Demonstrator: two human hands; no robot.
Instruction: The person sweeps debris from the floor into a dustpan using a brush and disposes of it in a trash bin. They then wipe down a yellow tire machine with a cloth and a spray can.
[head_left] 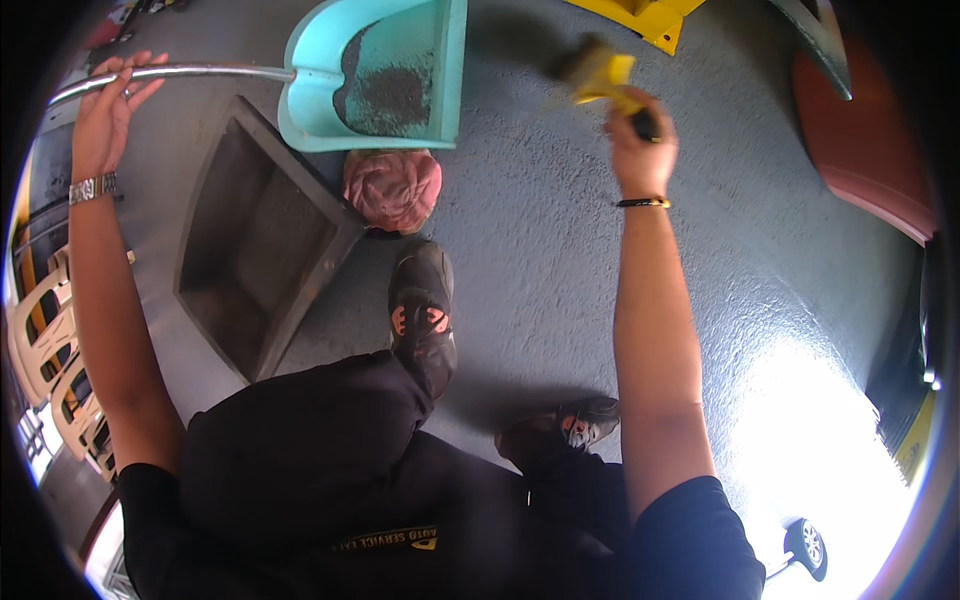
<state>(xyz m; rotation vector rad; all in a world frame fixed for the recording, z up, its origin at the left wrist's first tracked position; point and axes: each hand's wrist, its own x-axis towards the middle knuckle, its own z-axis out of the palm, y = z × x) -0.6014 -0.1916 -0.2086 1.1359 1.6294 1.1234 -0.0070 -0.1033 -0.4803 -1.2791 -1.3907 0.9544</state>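
At upper left, my left hand (110,120) grips the metal handle (210,71) of a turquoise dustpan (449,60), which has dark, gritty debris (390,100) inside it. My right hand (642,150), at upper right, is closed on a brush with a yellow and black handle (618,80); its head is blurred over the grey floor. A crumpled pink cloth (392,188) lies just below the dustpan, above my shoe (420,305). To its left, a dark grey open bin (255,235) lies tilted on the floor.
Tan plastic chairs (45,330) stand along the left edge. A yellow metal object (650,15) is at the top. A dark red curved panel (865,150) and a grey angled piece (830,50) are at upper right. Bright light falls on the floor (520,250) at lower right, near a wheel (808,548).
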